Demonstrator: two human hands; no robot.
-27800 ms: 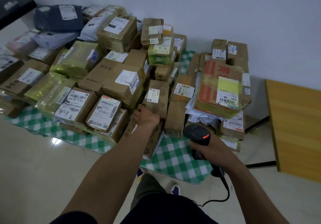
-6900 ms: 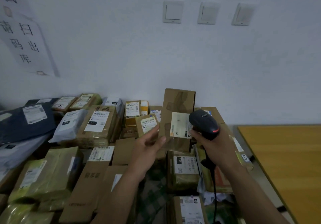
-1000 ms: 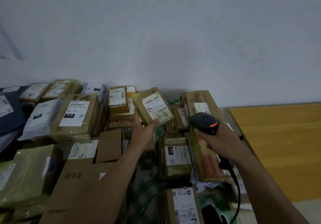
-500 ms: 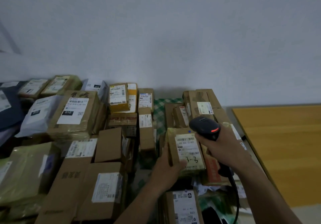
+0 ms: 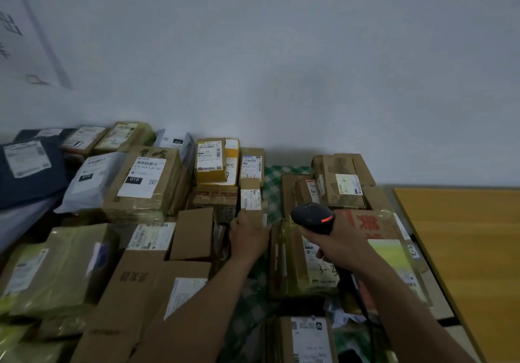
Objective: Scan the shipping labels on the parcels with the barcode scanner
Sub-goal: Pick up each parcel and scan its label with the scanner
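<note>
Many cardboard parcels with white shipping labels lie heaped on a green checked cloth (image 5: 277,172). My left hand (image 5: 249,237) grips the near end of a narrow brown parcel (image 5: 250,198) whose white label faces up. My right hand (image 5: 342,243) holds the black barcode scanner (image 5: 312,217) by its handle; a red light glows on its head, which points left and away from me. Under the scanner lies a yellow-wrapped parcel marked "3-3" (image 5: 316,271), flat on the pile. The scanner's cable runs down past my right forearm.
A wooden table (image 5: 464,250) stands at the right. The white wall (image 5: 281,67) rises just behind the heap, with switches at the top. A large box with an "010" label (image 5: 142,182) and dark and grey mailer bags (image 5: 31,168) sit to the left.
My left hand let go of the "3-3" parcel, which now lies on the pile, and moved up and left to grip the narrow brown parcel. The scanner stayed roughly in place.
</note>
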